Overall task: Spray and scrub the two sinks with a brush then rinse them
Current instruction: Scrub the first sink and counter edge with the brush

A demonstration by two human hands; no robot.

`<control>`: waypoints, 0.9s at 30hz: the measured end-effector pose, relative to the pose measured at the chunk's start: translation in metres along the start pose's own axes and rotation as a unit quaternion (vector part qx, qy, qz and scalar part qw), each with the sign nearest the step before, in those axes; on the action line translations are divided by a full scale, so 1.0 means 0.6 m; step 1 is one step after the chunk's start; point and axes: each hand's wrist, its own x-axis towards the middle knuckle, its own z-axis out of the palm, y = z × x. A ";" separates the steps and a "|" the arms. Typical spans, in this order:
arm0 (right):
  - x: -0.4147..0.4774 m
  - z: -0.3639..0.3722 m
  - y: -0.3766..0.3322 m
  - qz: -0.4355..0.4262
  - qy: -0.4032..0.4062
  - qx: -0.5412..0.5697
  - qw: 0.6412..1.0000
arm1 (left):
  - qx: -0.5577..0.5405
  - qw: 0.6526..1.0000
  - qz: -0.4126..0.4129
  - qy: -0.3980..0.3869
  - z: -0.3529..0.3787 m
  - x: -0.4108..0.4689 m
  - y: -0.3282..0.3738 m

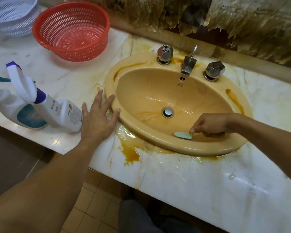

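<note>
- The right hand [208, 125] grasps a brush [182, 135], whose pale green head sits just left of the fingers on the near wall of the sink [141, 98]
- The left hand [97, 118] is released, fingers spread and tips at the sink rim, well left of that grip
- Scrubbing looks underway: brown streaks remain, and rinsing and a second sink seem left
- Count: one sink, one brush, two spray bottles [57, 108], two baskets [71, 31], two tap knobs [165, 53]

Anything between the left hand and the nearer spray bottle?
Nothing visible does. The left hand lies open on the counter, its little-finger edge right beside the nearer spray bottle; whether they touch is unclear.
</note>
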 end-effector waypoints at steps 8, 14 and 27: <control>-0.083 -0.058 0.028 0.089 0.027 -0.109 0.990 | -0.008 1.000 0.020 0.008 0.003 0.001 -0.005; -0.088 -0.044 0.039 0.085 0.083 -0.121 0.985 | -0.011 1.000 0.022 0.014 0.003 0.001 -0.005; -0.025 0.029 -0.020 0.027 0.030 0.090 0.995 | -0.009 1.000 0.020 0.012 0.003 0.000 -0.003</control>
